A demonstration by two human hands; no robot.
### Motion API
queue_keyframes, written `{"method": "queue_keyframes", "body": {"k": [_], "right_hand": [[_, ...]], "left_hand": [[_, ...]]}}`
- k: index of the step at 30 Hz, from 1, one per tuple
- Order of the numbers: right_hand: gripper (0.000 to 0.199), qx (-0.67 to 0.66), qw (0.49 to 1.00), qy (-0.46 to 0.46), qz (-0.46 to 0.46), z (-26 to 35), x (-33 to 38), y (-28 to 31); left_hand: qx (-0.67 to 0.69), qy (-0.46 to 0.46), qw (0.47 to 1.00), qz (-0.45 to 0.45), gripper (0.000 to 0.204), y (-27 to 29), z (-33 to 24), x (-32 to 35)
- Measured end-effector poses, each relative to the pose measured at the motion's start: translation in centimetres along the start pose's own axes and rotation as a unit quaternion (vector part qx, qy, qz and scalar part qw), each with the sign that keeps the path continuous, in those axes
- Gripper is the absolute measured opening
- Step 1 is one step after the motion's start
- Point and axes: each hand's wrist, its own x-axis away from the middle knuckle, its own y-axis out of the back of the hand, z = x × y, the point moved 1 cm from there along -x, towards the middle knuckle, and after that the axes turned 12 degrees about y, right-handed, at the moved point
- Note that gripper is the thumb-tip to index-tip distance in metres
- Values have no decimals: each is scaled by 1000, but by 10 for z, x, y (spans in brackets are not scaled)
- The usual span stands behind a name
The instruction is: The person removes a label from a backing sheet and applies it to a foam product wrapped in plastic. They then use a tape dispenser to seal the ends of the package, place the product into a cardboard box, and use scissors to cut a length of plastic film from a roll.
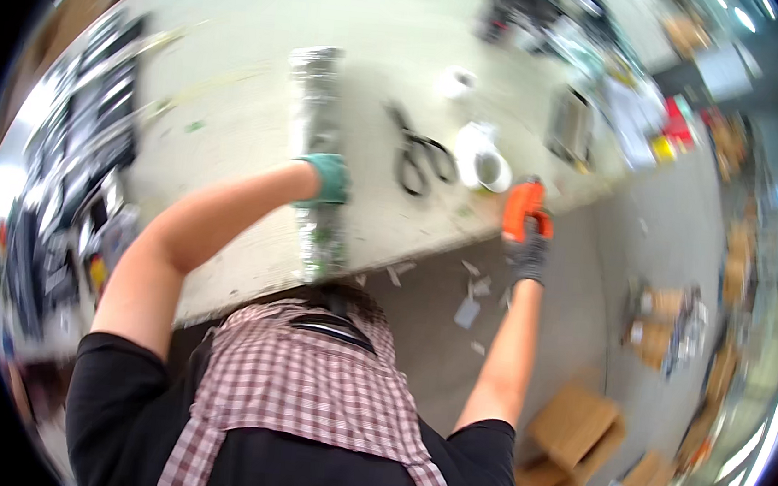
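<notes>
A long, narrow package (314,98) in shiny silver wrapping lies lengthwise on the table, its near end at the front edge. My left hand (325,180), in a green glove, lies across its middle with the fingers curled over it. At the table's right front edge is my right hand (527,227), in a dark grey and orange glove, closed. Blur hides whether the orange is all glove or partly a held thing. Just beyond that hand stand white tape rolls (484,163). Black-handled scissors (420,158) lie between the package and the rolls.
A smaller white roll (458,82) and a metallic box-like object (570,126) sit farther back. Dark packaged goods (95,115) crowd the left side. A cluttered pile (557,17) occupies the far right. Cardboard boxes (576,431) and paper scraps (467,312) are on the floor.
</notes>
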Motion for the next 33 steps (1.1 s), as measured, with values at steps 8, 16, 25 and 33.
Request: {"method": "queue_keyframes", "body": {"k": [8, 16, 25, 33], "right_hand": [[41, 25, 941, 321, -105, 131, -42, -80], [113, -81, 896, 396, 186, 330, 42, -211], [99, -130, 889, 378, 223, 357, -2, -255], [50, -212, 849, 402, 269, 399, 20, -178]], "left_hand": [[301, 450, 769, -340, 53, -40, -89, 113], [248, 820, 481, -186, 22, -182, -182, 376], [335, 736, 575, -123, 10, -244, -185, 371], [326, 850, 332, -246, 25, -158, -155, 364]]}}
